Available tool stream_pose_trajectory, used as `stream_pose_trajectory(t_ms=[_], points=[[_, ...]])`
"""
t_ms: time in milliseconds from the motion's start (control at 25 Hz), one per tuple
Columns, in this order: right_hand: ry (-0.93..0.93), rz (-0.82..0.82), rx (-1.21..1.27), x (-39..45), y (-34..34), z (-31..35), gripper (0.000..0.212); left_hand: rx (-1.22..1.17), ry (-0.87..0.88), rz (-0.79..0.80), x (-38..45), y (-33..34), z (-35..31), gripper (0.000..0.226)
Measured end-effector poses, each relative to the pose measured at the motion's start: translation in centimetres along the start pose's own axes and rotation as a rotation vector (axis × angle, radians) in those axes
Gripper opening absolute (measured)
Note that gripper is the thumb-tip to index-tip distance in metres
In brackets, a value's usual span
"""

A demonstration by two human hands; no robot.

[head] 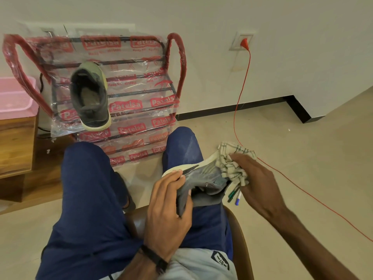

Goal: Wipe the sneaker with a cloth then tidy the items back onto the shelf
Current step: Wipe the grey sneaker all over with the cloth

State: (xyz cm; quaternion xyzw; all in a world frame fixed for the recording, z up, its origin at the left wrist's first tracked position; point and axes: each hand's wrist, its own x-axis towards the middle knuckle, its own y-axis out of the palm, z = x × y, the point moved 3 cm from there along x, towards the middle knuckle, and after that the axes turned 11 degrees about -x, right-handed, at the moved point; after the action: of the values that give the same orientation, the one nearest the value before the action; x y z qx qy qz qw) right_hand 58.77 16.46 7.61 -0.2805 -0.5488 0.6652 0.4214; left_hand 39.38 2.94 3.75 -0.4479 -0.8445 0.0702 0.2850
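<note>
The floor [282, 150] was pale beige tile, running to a white wall [201, 15] with a dark skirting strip along its foot. Against that wall at the far left stood a metal shoe rack [129, 102], wrapped in clear plastic printed with red lettering, its side rails sheathed in red. One grey sneaker with a pale green sole [90, 96] sat on the rack's left side, heel toward the viewer and opening upward. Left of the rack a pink plastic basket [14, 98] rested on a wooden cabinet [16, 146]. On the right a red cable [241, 93] dropped from a wall socket [241, 41] and trailed across the floor toward the near right.

The person sat on a brown chair [240, 235], blue trousers [90, 199] filling the near middle of the view. The second grey sneaker [203, 178] lay across the right thigh, tipped on its side with the pale sole turned toward the rack. The left hand [169, 217] was clamped on the sneaker's near end, thumb on the upper and fingers curled around the collar. The right hand [254, 178] was closed around a bunched checked cloth [232, 162], pressing it against the sneaker's far end, just to the right of the left hand. Below the cloth a few pen-like tips [235, 194] poked out, though what held them could not be made out.
</note>
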Motion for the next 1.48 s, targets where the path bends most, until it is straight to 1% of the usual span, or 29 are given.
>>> stream_pose_trajectory(t_ms=[160,200,280,320,360,440,520,600,680,760,800,880,960,1040,1080,1120,1200,1280,1320,1360,1480], points=[[-0.097,0.06,0.265,-3.7,1.4,6.8,0.061,0.037,0.045,0.028,-0.1,-0.3,0.7,0.026],[-0.155,0.071,0.262,-4.2,1.5,7.0,0.058,0.053,0.066,0.043,-0.6,-0.7,0.9,0.025],[-0.264,0.088,0.108,-4.0,1.2,5.2,0.056,0.075,0.102,0.053,-1.4,-1.4,0.9,0.024],[-0.254,0.069,0.022,-3.5,1.2,3.3,0.056,0.075,0.112,0.047,-1.5,-1.5,0.7,0.024],[-0.187,0.04,-0.024,-3.0,1.2,1.3,0.056,0.067,0.121,0.047,-1.4,-1.3,0.6,0.024],[0.003,-0.029,0.001,-2.4,1.1,-1.6,0.055,0.055,0.146,0.065,-1.0,-0.3,-0.2,0.025],[0.095,-0.071,0.097,-2.7,1.5,-0.6,0.06,0.043,0.16,0.077,-0.7,0.8,-0.8,0.025],[0.088,-0.051,0.242,-3.9,2.1,3.3,0.062,0.023,0.143,0.076,-0.6,0.9,-0.6,0.026],[-0.023,-0.007,0.326,-5.5,2.4,6.2,0.064,0.031,0.152,0.095,-1.1,0.5,0.0,0.027],[-0.159,0.039,0.252,-5.5,2.3,5.4,0.06,0.053,0.178,0.11,-1.4,-0.3,0.4,0.028],[-0.177,0.035,0.169,-5.0,2.4,3.9,0.057,0.051,0.185,0.102,-1.5,-0.6,0.4,0.027],[-0.075,-0.03,0.086,-3.6,2.2,-0.1,0.056,0.034,0.208,0.102,-1.3,-0.4,0.2,0.027],[0.049,-0.112,0.069,-2.7,1.9,-2.5,0.057,0.034,0.237,0.118,-0.9,0.3,-0.4,0.027],[0.104,-0.144,0.172,-2.7,2.2,-0.3,0.057,0.016,0.2,0.09,-0.4,0.5,-0.3,0.026],[0.087,-0.128,0.236,-3.3,2.6,2.0,0.055,0.006,0.172,0.073,-0.2,0.3,0.2,0.025],[0.027,-0.102,0.275,-4.0,2.8,4.5,0.053,0.009,0.154,0.071,-0.1,0.0,0.7,0.024],[-0.177,-0.034,0.243,-4.9,2.7,7.4,0.055,0.068,0.166,0.109,-0.3,-1.2,1.8,0.025],[-0.338,-0.028,0.07,-4.0,2.3,6.1,0.052,0.129,0.197,0.122,-0.5,-2.6,2.5,0.026],[-0.343,-0.048,0.0,-3.4,2.3,4.5,0.049,0.13,0.192,0.112,-0.5,-3.2,2.7,0.025],[-0.289,-0.069,-0.031,-2.8,2.1,2.7,0.047,0.116,0.181,0.098,-0.2,-3.3,2.6,0.025],[0.019,-0.108,-0.047,-1.4,1.4,-2.0,0.048,0.095,0.185,0.072,0.3,-1.8,1.6,0.024]])
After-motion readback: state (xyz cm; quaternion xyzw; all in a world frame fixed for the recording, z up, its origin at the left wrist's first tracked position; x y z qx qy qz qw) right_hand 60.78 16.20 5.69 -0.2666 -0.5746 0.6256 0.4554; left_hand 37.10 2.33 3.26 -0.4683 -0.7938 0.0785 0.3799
